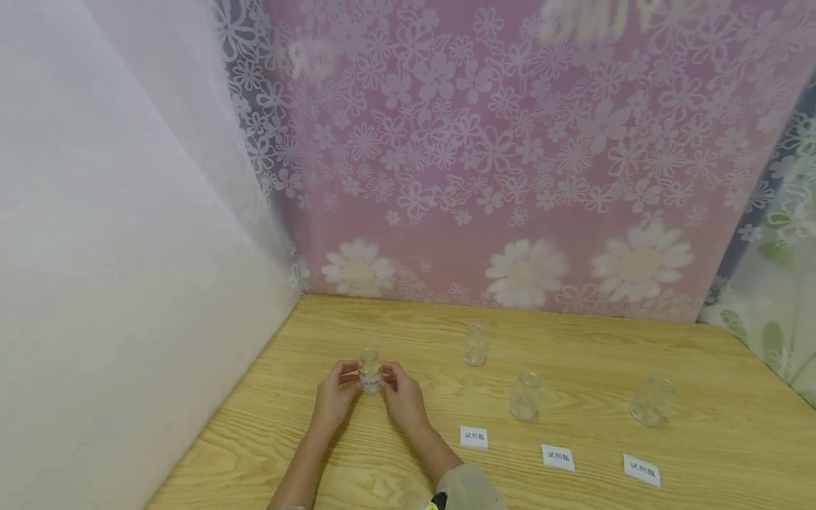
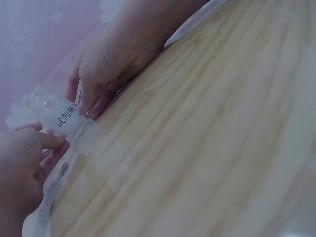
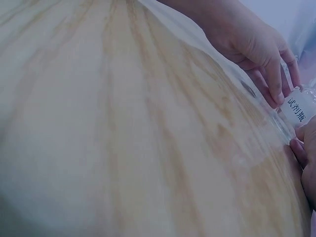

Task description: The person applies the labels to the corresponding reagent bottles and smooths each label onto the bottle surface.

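Observation:
A small clear glass reagent bottle (image 1: pixel 370 360) stands upright on the wooden table between the two hands. Across its front lies a white paper label (image 2: pixel 65 116) with black Chinese characters. My left hand (image 1: pixel 334 398) holds the bottle's left side, thumb at the label's edge. From the right, my right hand (image 1: pixel 406 401) grips the other side, its thumb and fingertips at the label's opposite end. In the right wrist view the printed label (image 3: pixel 297 106) shows between both hands' fingertips, and part of the right hand (image 3: pixel 310 148) is cut off by the frame.
Three more clear glass bottles stand to the right: a slim one (image 1: pixel 474 346), a wider one (image 1: pixel 525 397) and another (image 1: pixel 652 402). Nearer the front lie three printed white labels (image 1: pixel 474 437), (image 1: pixel 557 457), (image 1: pixel 641 469). A white curtain (image 1: pixel 140 248) borders the table's left side.

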A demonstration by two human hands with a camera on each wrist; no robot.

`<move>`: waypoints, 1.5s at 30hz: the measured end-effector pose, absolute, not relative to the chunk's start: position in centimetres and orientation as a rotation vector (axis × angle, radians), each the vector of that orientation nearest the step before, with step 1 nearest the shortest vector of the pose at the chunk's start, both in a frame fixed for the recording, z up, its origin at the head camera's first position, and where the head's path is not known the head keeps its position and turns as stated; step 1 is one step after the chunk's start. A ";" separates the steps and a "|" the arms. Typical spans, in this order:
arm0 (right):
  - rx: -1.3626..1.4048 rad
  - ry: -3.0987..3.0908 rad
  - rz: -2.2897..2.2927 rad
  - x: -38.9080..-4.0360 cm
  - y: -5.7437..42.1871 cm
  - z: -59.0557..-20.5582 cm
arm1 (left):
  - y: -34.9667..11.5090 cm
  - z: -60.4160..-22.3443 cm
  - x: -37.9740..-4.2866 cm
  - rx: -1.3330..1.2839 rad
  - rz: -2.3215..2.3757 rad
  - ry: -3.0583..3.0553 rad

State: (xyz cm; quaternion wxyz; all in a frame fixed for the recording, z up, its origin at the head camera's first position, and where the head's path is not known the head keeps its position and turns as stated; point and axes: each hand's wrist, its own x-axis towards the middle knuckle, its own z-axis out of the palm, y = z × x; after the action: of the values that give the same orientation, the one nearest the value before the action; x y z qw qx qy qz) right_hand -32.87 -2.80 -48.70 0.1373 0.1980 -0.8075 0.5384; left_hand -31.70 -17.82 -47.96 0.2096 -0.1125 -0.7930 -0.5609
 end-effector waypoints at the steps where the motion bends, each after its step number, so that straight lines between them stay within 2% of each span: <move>1: 0.574 -2.336 1.559 -32.9 -2.8 -48.7 | -17.8 -47.9 -31.7 -0.310 -1.564 -2.200; 13: 0.552 -2.375 1.615 -33.0 -3.2 -48.6 | -17.8 -47.8 -31.7 -0.284 -1.604 -2.202; 27: 0.456 -2.455 1.421 -32.5 -3.9 -48.3 | -17.9 -47.3 -31.3 -0.275 -1.626 -2.211; 38: 0.543 -2.388 1.511 -32.4 -3.5 -48.2 | -17.9 -47.5 -31.3 -0.266 -1.653 -2.197; 45: 0.585 -2.374 1.524 -32.4 -3.1 -48.0 | -17.2 -44.8 -29.5 -0.294 -1.663 -2.207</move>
State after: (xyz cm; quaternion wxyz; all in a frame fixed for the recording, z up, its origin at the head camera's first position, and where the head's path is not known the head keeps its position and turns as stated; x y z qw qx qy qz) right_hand -32.37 -3.06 -48.04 0.1299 0.2013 -0.8170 0.5245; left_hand -29.47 -17.24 -44.84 0.1803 -0.1042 -0.7811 -0.5886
